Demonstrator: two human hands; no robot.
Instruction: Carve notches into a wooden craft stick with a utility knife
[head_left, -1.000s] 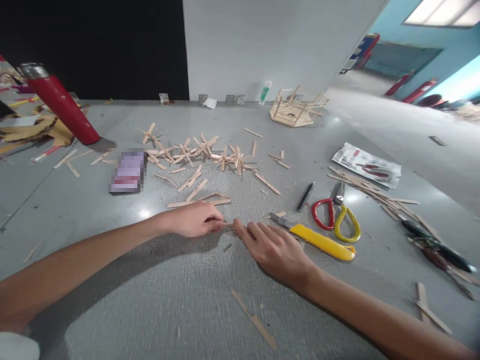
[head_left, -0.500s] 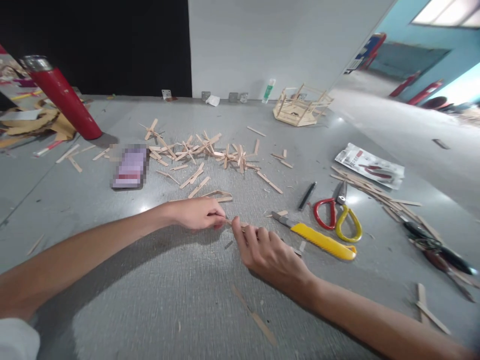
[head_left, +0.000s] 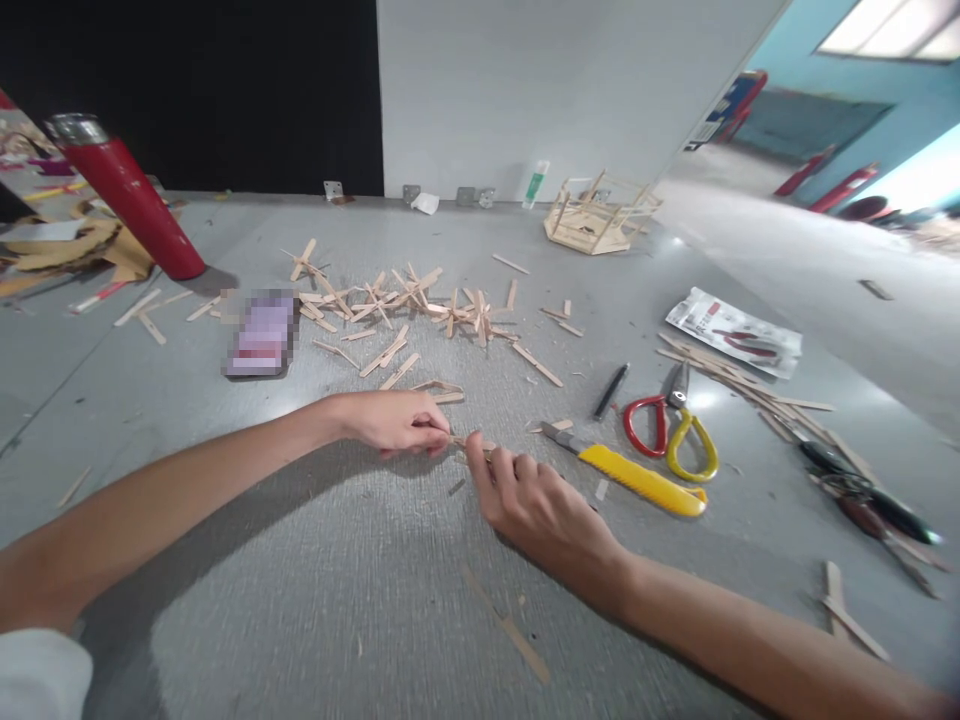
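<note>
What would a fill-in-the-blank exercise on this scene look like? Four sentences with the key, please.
1. Between the left hand and the right hand shows a thin piece of ____.
2. The utility knife has a ____ handle.
3. The pliers have one yellow loop and one ____ loop.
4. The red bottle stands toward the ____ side of the picture.

Missing words: wood; yellow; red; left.

**Item Quantities**

Two hands: left (head_left: 401, 422), right (head_left: 544, 500). One each: red flask (head_left: 139, 205), yellow knife (head_left: 641, 482), snips (head_left: 679, 396), black rod (head_left: 612, 392), white packet (head_left: 735, 332), wooden frame (head_left: 581, 236). At least four metal brackets (head_left: 465, 197). Wooden sticks (head_left: 536, 364): overlapping, too many to count.
</note>
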